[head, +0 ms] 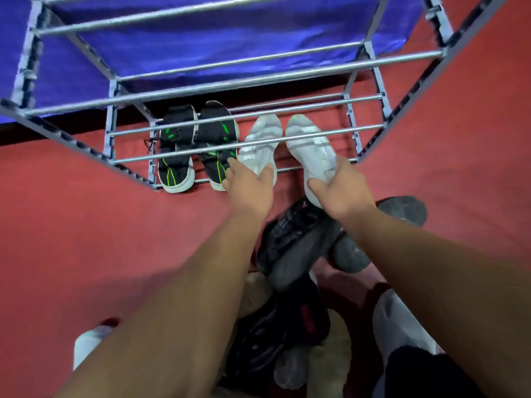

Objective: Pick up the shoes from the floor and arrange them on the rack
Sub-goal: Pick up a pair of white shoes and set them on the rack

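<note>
Red floor fills most of the frame, and a metal rack with silver bars stands across the upper half, a blue cloth behind its top bars. On the lowest tier, left of centre, a black pair with green marks and white soles lies side by side, toes toward the camera. Just right of it sit two white shoes. The left hand is closed around the near end of the left white shoe, thumb on one side and fingers on the other; that shoe rests on the bottom bars, touching the black pair. The right hand grips the near end of the right white shoe, which lies tilted, its far end on the bars and its near end past the front bar. Both forearms reach up from the bottom of the frame. Between them, at lower centre, a heap of dark shoes lies on the floor, with a grey shoe to the right of centre and another pale one at lower right. What the white object at lower left is cannot be told.
</note>
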`<move>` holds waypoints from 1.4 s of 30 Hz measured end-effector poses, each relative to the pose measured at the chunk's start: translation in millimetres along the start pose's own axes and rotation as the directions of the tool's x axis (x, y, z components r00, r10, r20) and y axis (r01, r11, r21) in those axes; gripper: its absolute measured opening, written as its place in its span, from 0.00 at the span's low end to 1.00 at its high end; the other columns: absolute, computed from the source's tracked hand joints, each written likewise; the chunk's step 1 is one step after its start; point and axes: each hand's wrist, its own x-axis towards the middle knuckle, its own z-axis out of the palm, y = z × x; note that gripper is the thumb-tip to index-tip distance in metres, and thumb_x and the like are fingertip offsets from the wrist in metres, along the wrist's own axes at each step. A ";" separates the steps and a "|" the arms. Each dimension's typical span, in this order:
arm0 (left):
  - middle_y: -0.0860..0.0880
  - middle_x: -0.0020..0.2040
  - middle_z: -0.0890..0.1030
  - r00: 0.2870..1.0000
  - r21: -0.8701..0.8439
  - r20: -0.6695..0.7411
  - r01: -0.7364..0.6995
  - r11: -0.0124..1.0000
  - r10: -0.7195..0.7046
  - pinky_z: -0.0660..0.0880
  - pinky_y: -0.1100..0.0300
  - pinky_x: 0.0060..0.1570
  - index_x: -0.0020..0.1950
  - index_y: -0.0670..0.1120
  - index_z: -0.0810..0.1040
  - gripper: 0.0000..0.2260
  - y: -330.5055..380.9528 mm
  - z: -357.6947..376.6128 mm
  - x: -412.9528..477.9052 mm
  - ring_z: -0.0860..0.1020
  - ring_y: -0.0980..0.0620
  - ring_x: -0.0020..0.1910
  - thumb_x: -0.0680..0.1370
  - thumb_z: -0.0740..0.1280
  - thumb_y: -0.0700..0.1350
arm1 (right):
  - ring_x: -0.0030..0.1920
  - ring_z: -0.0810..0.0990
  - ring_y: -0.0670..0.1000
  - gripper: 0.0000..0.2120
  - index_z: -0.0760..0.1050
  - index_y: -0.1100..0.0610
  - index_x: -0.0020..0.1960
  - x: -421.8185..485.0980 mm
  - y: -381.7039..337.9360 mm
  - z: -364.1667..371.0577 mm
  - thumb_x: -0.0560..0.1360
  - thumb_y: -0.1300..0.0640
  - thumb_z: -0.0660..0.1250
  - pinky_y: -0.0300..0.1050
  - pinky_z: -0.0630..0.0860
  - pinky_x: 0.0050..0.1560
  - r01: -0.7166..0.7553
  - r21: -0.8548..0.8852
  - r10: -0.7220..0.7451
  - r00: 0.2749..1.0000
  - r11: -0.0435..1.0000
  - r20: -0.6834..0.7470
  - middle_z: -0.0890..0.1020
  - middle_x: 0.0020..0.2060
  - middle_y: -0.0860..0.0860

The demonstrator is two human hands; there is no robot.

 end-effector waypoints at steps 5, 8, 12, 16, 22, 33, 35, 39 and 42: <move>0.36 0.73 0.68 0.988 0.081 -0.124 -0.081 0.993 0.091 0.61 0.46 0.74 0.75 0.33 0.65 0.35 1.8 32.8 37.1 0.65 0.38 0.71 0.82 0.64 0.59 | 0.53 0.81 0.56 0.25 0.76 0.58 0.61 53.9 -3.1 15.2 0.71 0.42 0.70 0.46 0.76 0.50 0.053 -0.037 -0.055 0.997 0.998 -0.059 0.82 0.55 0.54; 0.35 0.80 0.61 0.977 0.286 -0.125 -0.131 0.949 0.173 0.60 0.48 0.72 0.75 0.29 0.67 0.34 6.3 41.4 51.9 0.67 0.37 0.68 0.84 0.60 0.58 | 0.50 0.82 0.59 0.25 0.79 0.61 0.50 81.1 -4.0 28.2 0.70 0.38 0.65 0.49 0.80 0.50 0.054 -0.099 -0.061 0.995 0.994 -0.074 0.83 0.48 0.57; 0.35 0.77 0.64 0.987 0.526 -0.057 -0.096 0.845 0.147 0.67 0.48 0.65 0.74 0.34 0.70 0.29 7.4 56.0 70.6 0.68 0.38 0.67 0.84 0.58 0.57 | 0.52 0.83 0.61 0.21 0.78 0.59 0.57 106.2 -10.5 38.6 0.76 0.42 0.67 0.49 0.80 0.52 0.103 -0.154 -0.111 0.993 0.983 -0.045 0.84 0.51 0.57; 0.37 0.73 0.63 0.995 0.540 0.073 -0.101 0.835 0.073 0.70 0.50 0.66 0.76 0.37 0.65 0.34 -1.8 61.7 79.2 0.66 0.39 0.67 0.78 0.70 0.54 | 0.54 0.82 0.54 0.34 0.78 0.55 0.61 129.0 -13.7 42.9 0.69 0.31 0.57 0.40 0.72 0.50 0.073 -0.314 -0.033 0.991 0.947 0.131 0.83 0.50 0.49; 0.38 0.73 0.66 0.985 0.494 0.096 -0.169 0.853 0.140 0.68 0.52 0.69 0.77 0.35 0.61 0.39 -15.3 50.8 80.7 0.67 0.40 0.70 0.75 0.76 0.52 | 0.57 0.80 0.61 0.36 0.72 0.61 0.69 110.0 -1.1 35.3 0.69 0.41 0.74 0.50 0.80 0.58 0.151 -0.338 -0.101 0.982 0.929 0.162 0.81 0.58 0.59; 0.37 0.73 0.69 0.971 0.463 0.063 -0.232 0.855 0.229 0.70 0.50 0.71 0.75 0.36 0.67 0.41 -13.0 56.6 76.7 0.69 0.39 0.70 0.74 0.74 0.62 | 0.48 0.82 0.58 0.32 0.76 0.61 0.57 107.1 -6.1 53.3 0.68 0.36 0.78 0.45 0.76 0.42 0.150 -0.340 -0.108 0.984 0.928 0.139 0.81 0.51 0.58; 0.36 0.74 0.69 0.971 0.481 0.085 -0.236 0.844 0.223 0.71 0.49 0.70 0.76 0.36 0.68 0.40 -12.2 50.9 81.3 0.70 0.38 0.70 0.76 0.73 0.62 | 0.48 0.82 0.58 0.33 0.77 0.61 0.57 106.5 -7.6 53.5 0.67 0.36 0.77 0.47 0.79 0.44 0.132 -0.341 -0.093 0.987 0.931 0.127 0.81 0.51 0.58; 0.39 0.73 0.71 0.979 0.414 0.101 -0.204 0.887 0.178 0.75 0.46 0.64 0.78 0.41 0.62 0.38 -13.1 40.9 91.9 0.72 0.38 0.69 0.76 0.75 0.57 | 0.55 0.83 0.61 0.37 0.73 0.63 0.64 98.9 -11.0 53.8 0.68 0.40 0.80 0.49 0.81 0.54 0.090 -0.296 -0.070 0.994 0.951 0.078 0.79 0.59 0.59; 0.38 0.67 0.75 0.976 0.464 0.112 -0.217 0.859 0.186 0.77 0.46 0.57 0.72 0.40 0.71 0.31 -12.7 41.1 89.7 0.76 0.36 0.62 0.76 0.74 0.56 | 0.56 0.82 0.61 0.35 0.71 0.64 0.66 94.3 -13.6 53.3 0.71 0.42 0.79 0.48 0.78 0.53 0.073 -0.296 -0.055 0.996 0.952 0.068 0.79 0.60 0.59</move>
